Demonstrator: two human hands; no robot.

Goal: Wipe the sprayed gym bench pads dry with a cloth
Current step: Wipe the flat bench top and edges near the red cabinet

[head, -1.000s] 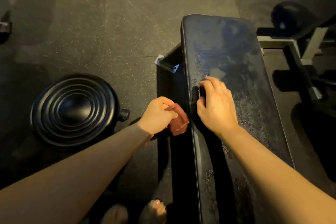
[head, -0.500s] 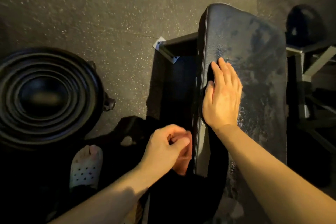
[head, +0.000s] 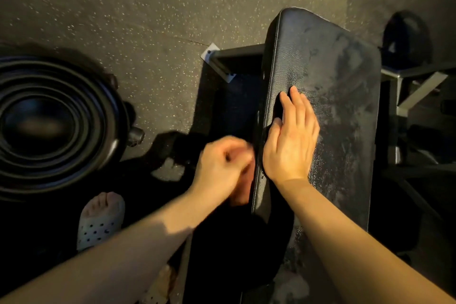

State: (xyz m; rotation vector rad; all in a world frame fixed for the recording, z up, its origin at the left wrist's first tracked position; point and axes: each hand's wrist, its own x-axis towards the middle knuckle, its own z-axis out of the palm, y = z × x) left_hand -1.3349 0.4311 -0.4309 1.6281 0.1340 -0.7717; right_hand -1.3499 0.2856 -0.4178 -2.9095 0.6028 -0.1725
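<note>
Nearest the camera, a sandalled foot (head: 100, 221) stands on the floor (head: 148, 20) left of the bench. Above it, the left hand (head: 222, 168) grips the reddish cloth (head: 243, 189) with curled fingers. The hand is motion-blurred, and the cloth lies against the left side edge of the bench pad (head: 340, 111), below the top surface. The right hand (head: 291, 145) rests flat on the top surface just inside that left edge, with fingers (head: 299, 106) straight and pressed together and the thumb at the rim. Fine droplets glisten around this hand and toward the near end, while the far half shows dull, mottled smears. Judged from this, the side edge is the step in hand, and the top surface is at best partly wiped, so most drying remains. A weight plate (head: 49, 126) lies on the floor well to the left.
</note>
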